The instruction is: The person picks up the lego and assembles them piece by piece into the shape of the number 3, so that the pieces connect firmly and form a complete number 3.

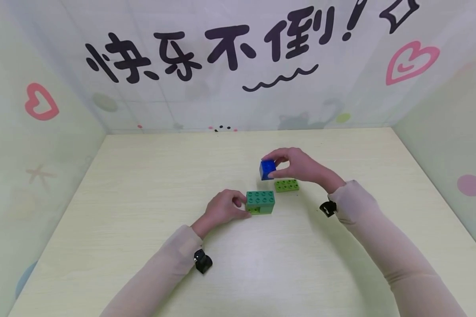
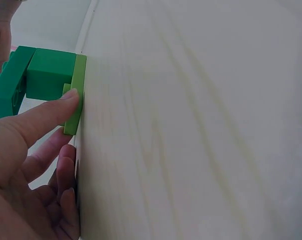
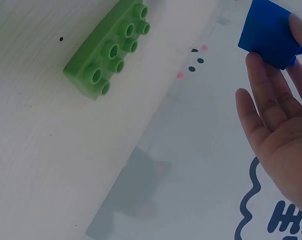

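In the head view my left hand pinches the left end of a small stack of toy building bricks on the table. The stack has a dark green brick on top and a light green base brick, with another dark green brick between them. My thumb presses on the base brick, with fingers at its other side. Held up behind the stack, a blue brick is pinched between thumb and fingers of my right hand. A loose light green brick lies studs-up below the right hand.
The pale wooden table is bounded by a printed back wall and two side walls. Black wrist devices sit at the left cuff and the right cuff.
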{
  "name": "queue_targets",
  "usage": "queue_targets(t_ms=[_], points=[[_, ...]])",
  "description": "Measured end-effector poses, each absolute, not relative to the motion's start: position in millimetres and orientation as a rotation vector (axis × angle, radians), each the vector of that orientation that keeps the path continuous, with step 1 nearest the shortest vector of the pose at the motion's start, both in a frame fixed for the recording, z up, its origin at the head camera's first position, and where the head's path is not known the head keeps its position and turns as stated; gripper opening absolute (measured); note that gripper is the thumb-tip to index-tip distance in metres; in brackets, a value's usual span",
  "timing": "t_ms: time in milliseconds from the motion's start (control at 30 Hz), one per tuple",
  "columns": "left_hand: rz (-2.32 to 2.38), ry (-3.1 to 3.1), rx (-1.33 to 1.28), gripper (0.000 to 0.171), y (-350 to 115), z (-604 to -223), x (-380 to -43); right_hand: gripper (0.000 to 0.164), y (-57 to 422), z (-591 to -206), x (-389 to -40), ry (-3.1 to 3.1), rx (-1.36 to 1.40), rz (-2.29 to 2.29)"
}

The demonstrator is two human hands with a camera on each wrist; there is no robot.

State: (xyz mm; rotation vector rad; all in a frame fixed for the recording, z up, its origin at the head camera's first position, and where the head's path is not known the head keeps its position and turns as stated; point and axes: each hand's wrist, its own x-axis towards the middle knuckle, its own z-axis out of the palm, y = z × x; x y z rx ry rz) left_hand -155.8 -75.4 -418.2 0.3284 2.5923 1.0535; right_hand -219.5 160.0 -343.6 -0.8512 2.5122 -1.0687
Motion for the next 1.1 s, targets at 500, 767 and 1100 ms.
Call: queue_targets(t_ms=[500, 767, 1100], points=[[1.047, 2.599, 0.307, 0.031, -73, -417, -155, 0.046, 162, -331, -189, 2.504, -0.927, -1.067], [1.035, 2.606, 0.298, 0.03, -73, -419, -155, 0.043, 167, -334, -182, 2.476, -0.962, -1.106], [1.067, 2.61, 0.305, 0.028, -73, -417, -154, 0.043, 170, -341, -175, 2.448, -0.93, -1.163]])
